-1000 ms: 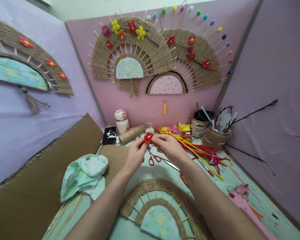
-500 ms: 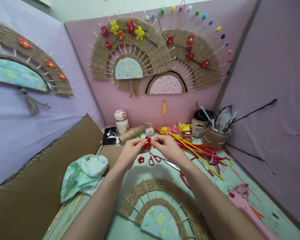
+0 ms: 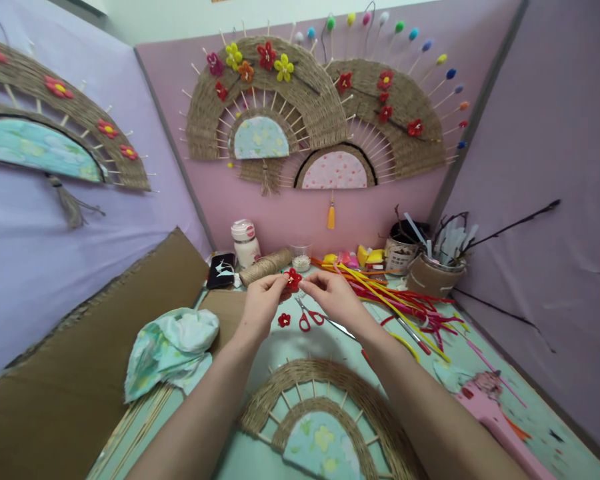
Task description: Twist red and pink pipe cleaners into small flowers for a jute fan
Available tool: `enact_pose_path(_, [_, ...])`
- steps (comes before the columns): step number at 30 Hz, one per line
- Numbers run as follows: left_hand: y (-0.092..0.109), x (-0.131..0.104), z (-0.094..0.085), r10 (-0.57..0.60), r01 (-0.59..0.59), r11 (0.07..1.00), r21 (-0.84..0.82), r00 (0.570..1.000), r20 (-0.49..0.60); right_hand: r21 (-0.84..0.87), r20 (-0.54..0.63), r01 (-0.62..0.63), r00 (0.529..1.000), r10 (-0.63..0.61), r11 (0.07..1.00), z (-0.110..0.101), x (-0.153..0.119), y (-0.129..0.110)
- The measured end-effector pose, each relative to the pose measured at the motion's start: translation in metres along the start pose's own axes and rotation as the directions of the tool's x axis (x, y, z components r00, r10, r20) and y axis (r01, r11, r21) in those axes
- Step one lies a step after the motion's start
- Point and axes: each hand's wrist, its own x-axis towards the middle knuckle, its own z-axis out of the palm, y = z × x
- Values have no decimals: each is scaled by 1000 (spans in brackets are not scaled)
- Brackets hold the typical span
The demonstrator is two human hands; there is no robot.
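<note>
A red flower with a pale centre is pinched in my left hand, above the middle of the table. My right hand has thumb and forefinger pressed together at the flower's right edge; whatever they grip is too small to make out. Below the hands lie a second red flower and small scissors with red handles. Larger scissors are partly hidden by my right forearm. Between my forearms rests a woven twine half-ring fan with a floral cloth centre.
Pipe cleaners lie to the right, before a jar of twigs. A twine roll and white bottle stand behind. Crumpled cloth and cardboard are left; a pink glue gun is right.
The flower in my left hand has turned to face me more and shifted slightly up and left. A small gap now shows between it and my right fingertips.
</note>
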Motion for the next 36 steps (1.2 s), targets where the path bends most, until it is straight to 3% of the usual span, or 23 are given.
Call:
enact_pose_path(2, [-3,-1,2,60,-59,997,39,998,-15,9,20,-27,999,27,1000,4,0,0])
enact_pose_path(7, [1,-3,1,151,-162,967,195,986,72,88,-10,-103,995,104,991,5,0,-2])
enact_pose_path(11, [8,0,-8,321,-378,877,297,920,224,66,45,-115,993,112,991,-4,-1,-2])
enact_pose_path(15, [5,6,-16,203,-381,866,325,860,468,9,149,-144,979,141,990,-10,-4,-2])
enact_pose_path(18, [1,9,-19,155,-378,853,360,841,518,-8,203,-162,966,160,987,-13,-7,-3])
enact_pose_path(22, [-2,11,-18,123,-312,883,350,875,469,16,206,-160,967,153,987,-13,-7,-3])
enact_pose_path(25, [-2,9,-14,155,-248,946,207,910,385,46,147,-151,979,143,987,-13,-6,-3])
enact_pose_path(28, [-1,6,-11,214,-265,958,109,915,341,92,121,-175,979,163,980,-12,-5,-4])
enact_pose_path(34, [-1,2,-8,281,-318,944,92,917,284,241,182,-223,966,182,945,-12,-6,-11])
enact_pose_path(36, [0,2,-8,303,-334,938,91,920,248,247,154,-197,975,162,949,-11,-6,-13])
